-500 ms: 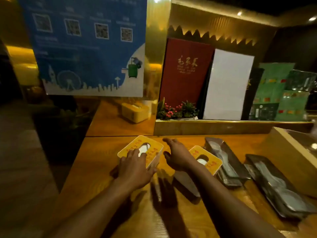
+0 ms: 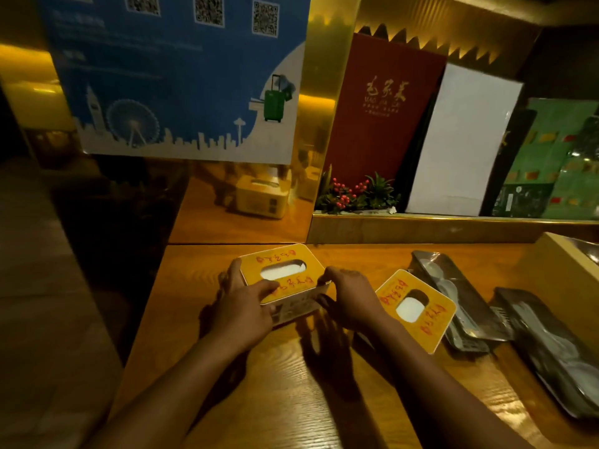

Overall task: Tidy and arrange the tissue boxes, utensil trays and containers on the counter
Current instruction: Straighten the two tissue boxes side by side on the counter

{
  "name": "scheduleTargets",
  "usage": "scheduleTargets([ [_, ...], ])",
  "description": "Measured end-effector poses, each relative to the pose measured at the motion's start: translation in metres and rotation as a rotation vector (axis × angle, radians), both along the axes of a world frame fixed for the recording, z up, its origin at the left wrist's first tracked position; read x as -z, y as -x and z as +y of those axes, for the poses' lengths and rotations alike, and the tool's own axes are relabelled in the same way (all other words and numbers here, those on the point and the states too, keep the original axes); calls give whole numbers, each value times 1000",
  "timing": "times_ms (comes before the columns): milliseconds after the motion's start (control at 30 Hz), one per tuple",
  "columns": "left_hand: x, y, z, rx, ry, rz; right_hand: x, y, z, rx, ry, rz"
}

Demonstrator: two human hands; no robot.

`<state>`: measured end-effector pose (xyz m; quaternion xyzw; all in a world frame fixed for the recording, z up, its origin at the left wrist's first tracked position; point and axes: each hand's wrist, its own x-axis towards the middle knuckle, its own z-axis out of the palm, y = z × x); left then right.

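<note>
Both bare forearms reach forward, and each hand takes one end of the yellow tissue box point(image 2: 282, 273): left hand point(image 2: 241, 304) with fingers draped over its top, right hand point(image 2: 348, 298) curled round the other end.

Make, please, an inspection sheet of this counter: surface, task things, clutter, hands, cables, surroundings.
Surface: wooden counter, dimly lit, hand shadows on it.
Job's things: tissue box in the hands, yellow top, tissue showing; second tissue box to its right, turned at an angle; two dark utensil trays further right, also askew.
Clutter: nothing seen.
Hands: left hand grips the box's left side, fingers over its top; right hand grips its right end.
Cables: nothing seen.
Surroundings: blue poster, red menu, white board, berry plant, another yellow tissue box behind the glass.
</note>
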<state>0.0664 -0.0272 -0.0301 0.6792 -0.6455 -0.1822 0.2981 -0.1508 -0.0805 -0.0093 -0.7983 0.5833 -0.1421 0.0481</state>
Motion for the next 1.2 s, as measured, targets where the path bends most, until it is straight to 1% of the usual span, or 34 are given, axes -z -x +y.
scheduleTargets([
  [67, 5, -3, -5, 6, -24, 214, 7, -4, 6, 56, 47, -54],
  [100, 7, -4, -7, 18, -35, 275, 11, -7, 9, 90, 61, -75],
  [167, 13, -8, -11, 64, -21, 340, 18, -10, 15, 131, 93, -113],
  [267, 16, -11, -16, 70, 18, 384, 24, -11, 19, 139, 121, -135],
  [400, 16, -9, -20, 67, 44, 390, 22, -9, 16, 147, 143, -49],
  [500, 19, -7, -20, 69, 60, 405, 22, -8, 14, 144, 139, -31],
  [633, 21, -4, -21, 66, 73, 398, 20, -6, 16, 132, 113, -12],
  [800, 25, 2, -23, 70, 82, 391, 15, 2, 20, 103, 57, -33],
  [900, 27, 5, -26, 82, 73, 385, 4, 21, 21, 72, -25, -107],
  [967, 29, 6, -26, 82, 84, 344, -8, 48, 22, 61, -50, -172],
  [1033, 29, 11, -23, 35, 113, 231, -23, 85, 20, 82, -51, -218],
  [1067, 26, 16, -20, 1, 141, 181, -30, 108, 17, 108, -85, -227],
  [1133, 19, 35, -12, -45, 247, 113, -40, 155, 12, 160, -224, -210],
  [1200, 8, 67, -1, -38, 366, 55, -45, 196, 8, 122, -340, -106],
])
